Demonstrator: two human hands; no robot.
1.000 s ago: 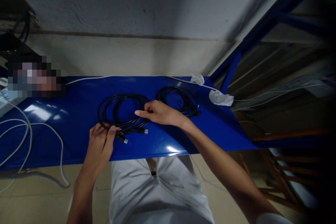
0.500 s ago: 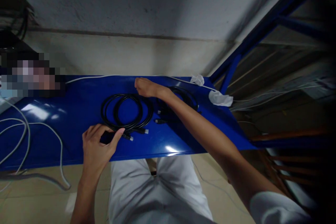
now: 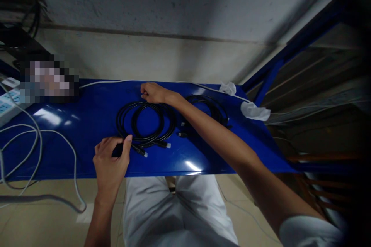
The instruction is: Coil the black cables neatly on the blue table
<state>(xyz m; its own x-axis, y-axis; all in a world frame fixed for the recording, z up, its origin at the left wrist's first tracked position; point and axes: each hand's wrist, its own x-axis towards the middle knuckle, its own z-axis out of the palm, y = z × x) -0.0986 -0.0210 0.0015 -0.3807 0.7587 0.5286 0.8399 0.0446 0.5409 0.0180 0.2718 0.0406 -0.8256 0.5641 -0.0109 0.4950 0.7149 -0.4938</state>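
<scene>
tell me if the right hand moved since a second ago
Yes: the right hand has moved leftward and toward the far edge of the blue table.

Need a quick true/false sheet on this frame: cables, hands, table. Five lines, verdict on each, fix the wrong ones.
1. A left coil and a right coil of black cable lie on the blue table. True.
2. The left hand has its fingertips at the near left edge of the left coil. True.
3. The right hand is down by the left coil's plugs. False: it is beyond that coil, near the table's back edge.
4. Part of the right coil is hidden behind the right forearm. True.
5. Both crumpled white wads are at the table's left end. False: they are toward the right end.
</scene>
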